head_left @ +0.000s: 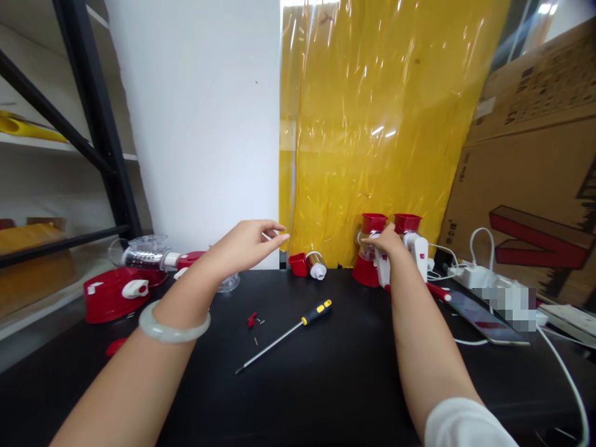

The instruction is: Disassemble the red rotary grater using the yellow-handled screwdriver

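Screwdriver [305, 320] on black tbl [354, 372]; L hand [254, 245] in air at its 11 o'clock, fingers loosely parted. R hand [386, 241] at 2 o'clock, w/ red-white grinder [364, 272]; can't tell if it's gripping.

Legible print sits on the brown carton [493, 164] only, 2 to 3 o'clock from center. Big red V-like mark [540, 251] with dark outline on its side panel, at 3 o'clock. Bold black capitals [525, 81] higher up, between 2 and 3 o'clock, turned sideways: V and A seem readable, rest unclear. Small dark characters [450, 234] near its lower inner edge, 3 o'clock: too blurred to read.
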Demonstrator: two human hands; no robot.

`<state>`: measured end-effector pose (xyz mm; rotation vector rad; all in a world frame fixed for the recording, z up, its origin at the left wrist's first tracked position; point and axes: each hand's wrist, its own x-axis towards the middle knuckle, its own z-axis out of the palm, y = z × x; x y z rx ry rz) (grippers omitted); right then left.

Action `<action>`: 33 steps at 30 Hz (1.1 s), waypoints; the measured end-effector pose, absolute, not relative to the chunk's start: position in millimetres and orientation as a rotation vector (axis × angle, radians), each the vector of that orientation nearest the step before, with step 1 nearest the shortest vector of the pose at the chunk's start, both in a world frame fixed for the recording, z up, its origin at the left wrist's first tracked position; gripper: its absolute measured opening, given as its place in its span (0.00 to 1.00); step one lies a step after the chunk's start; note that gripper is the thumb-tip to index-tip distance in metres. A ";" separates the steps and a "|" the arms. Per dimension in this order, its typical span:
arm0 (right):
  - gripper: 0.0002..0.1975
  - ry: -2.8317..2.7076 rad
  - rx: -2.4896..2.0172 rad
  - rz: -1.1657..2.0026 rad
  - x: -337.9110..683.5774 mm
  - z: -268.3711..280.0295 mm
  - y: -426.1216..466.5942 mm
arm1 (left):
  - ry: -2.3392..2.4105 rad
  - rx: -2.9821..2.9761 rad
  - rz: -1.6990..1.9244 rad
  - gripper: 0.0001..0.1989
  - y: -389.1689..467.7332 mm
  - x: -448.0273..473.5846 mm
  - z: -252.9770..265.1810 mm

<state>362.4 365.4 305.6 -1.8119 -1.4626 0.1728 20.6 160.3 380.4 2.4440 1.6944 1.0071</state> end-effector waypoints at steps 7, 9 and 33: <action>0.49 -1.477 -1.886 0.100 355.9 303.3 365.8 | 1.613 2.458 0.062 0.24 185.0 51.6 332.0; 0.46 -1.482 -1.920 0.064 355.5 304.3 364.3 | 1.658 2.608 -0.094 0.25 184.9 73.8 309.1; 0.44 -1.502 -1.890 0.037 357.4 305.0 358.1 | 1.758 2.597 -0.185 0.26 186.8 103.1 271.9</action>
